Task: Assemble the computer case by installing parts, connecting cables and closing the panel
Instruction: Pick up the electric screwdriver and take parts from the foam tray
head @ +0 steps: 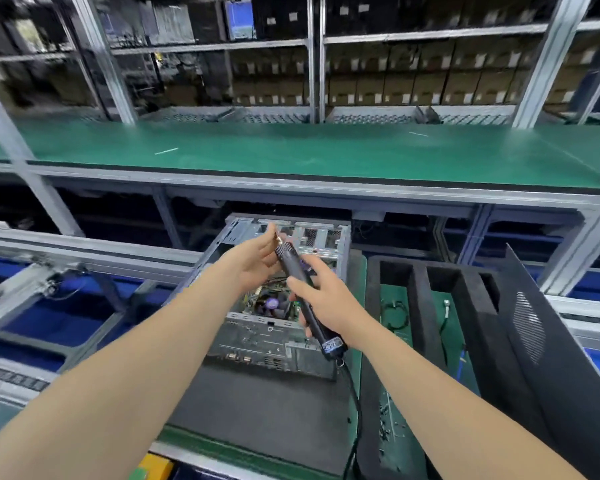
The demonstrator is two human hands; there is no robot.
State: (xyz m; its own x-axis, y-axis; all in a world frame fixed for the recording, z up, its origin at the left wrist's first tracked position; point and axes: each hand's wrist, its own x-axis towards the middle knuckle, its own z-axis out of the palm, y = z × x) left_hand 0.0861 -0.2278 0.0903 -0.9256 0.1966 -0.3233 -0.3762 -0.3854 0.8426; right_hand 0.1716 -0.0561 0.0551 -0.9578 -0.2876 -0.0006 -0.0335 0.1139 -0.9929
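An open computer case [257, 344] lies on its side on a dark mat, its motherboard and round CPU fan [272, 304] showing inside. My right hand [326, 303] grips a black electric screwdriver [297, 271], held tilted above the case with its tip pointing up and away. My left hand [257, 261] is raised at the screwdriver's tip, where its fingertips pinch a small brass-coloured piece [277, 238]. The black side panel [548, 341] leans upright at the right.
A black foam tray [426, 306] with loose cables stands right of the case. The screwdriver's cord [355, 407] trails toward me. A green shelf [291, 150] runs across above the case. A roller conveyor rail [66, 258] lies to the left. Small screws are scattered on the green mat [388, 424].
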